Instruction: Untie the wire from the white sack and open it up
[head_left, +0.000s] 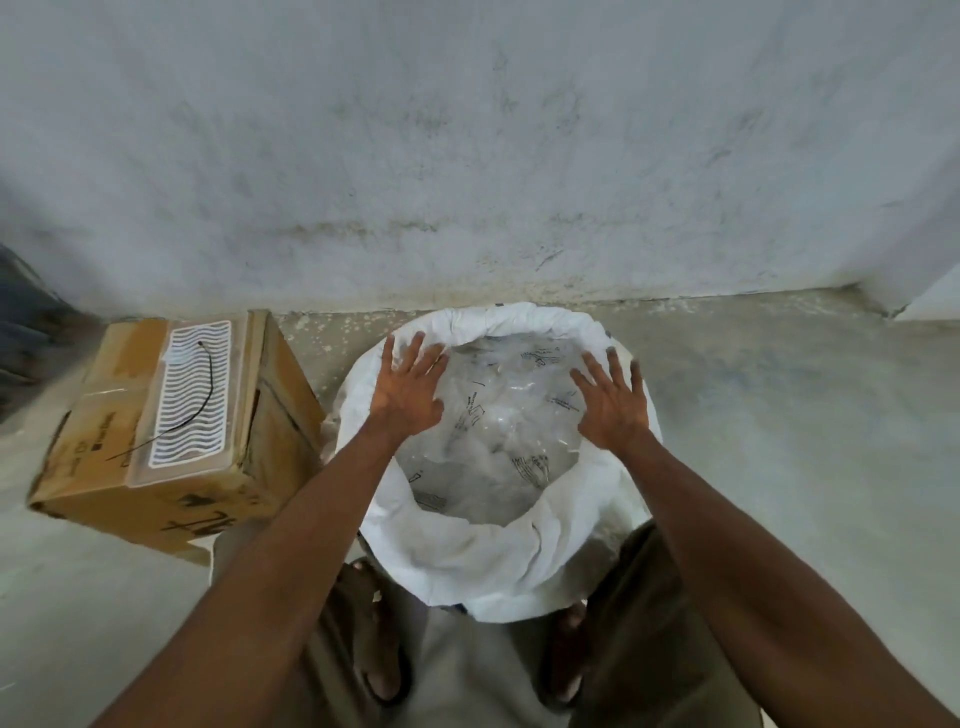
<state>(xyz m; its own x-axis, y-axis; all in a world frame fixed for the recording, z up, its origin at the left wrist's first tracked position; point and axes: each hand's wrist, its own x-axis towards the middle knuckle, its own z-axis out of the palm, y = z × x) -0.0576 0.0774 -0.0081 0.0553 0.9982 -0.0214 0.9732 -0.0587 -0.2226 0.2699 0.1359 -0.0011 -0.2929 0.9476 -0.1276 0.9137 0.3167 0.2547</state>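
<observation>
The white sack (483, 561) stands upright on the floor in front of me, its mouth wide open and its rim rolled down. Inside lie clear plastic bags (498, 431) with black print. My left hand (410, 389) hovers flat over the left side of the mouth, fingers spread, tips near the rim. My right hand (613, 400) is spread the same way over the right side. Neither hand holds anything. A thin black wire (200, 402) lies on a white patterned tray (192, 395) on top of a cardboard box.
The cardboard box (171, 493) sits left of the sack, close to it. A stained white wall (467, 156) rises just behind the sack. My feet in sandals (382, 644) stand at the sack's near side on the concrete floor (779, 415).
</observation>
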